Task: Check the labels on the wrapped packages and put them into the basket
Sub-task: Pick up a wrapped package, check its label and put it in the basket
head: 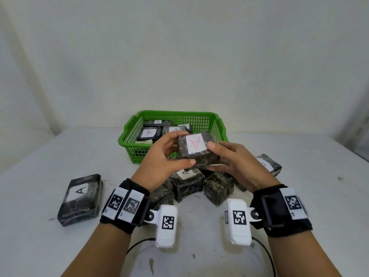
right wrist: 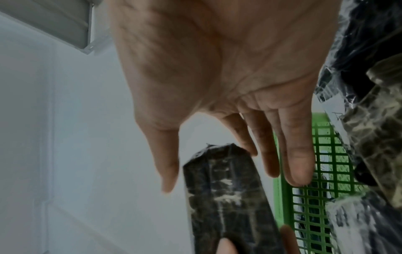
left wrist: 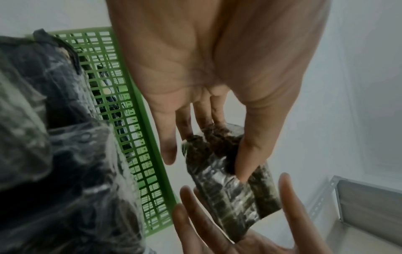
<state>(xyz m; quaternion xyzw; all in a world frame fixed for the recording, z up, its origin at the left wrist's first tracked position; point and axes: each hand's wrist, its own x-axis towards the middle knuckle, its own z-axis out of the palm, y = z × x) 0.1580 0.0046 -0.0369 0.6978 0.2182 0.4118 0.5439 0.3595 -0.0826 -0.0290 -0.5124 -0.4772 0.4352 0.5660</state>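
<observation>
A dark wrapped package (head: 199,158) with a white label bearing a red A is held up in front of the green basket (head: 175,113). My left hand (head: 186,148) grips its left end, thumb on the near side and fingers behind. In the left wrist view the left hand (left wrist: 206,163) pinches the package (left wrist: 228,189). My right hand (head: 212,156) cups the right end with straight fingers. In the right wrist view the right hand (right wrist: 208,169) shows a small gap between thumb and package (right wrist: 222,197). The basket holds several labelled packages, one marked B (head: 148,133).
Loose wrapped packages lie on the white table: one labelled A (head: 80,198) at the left, a pile (head: 217,186) under my hands, one (head: 268,163) at the right. A white wall stands behind the basket. A metal shelf frame (left wrist: 369,202) shows in the wrist views.
</observation>
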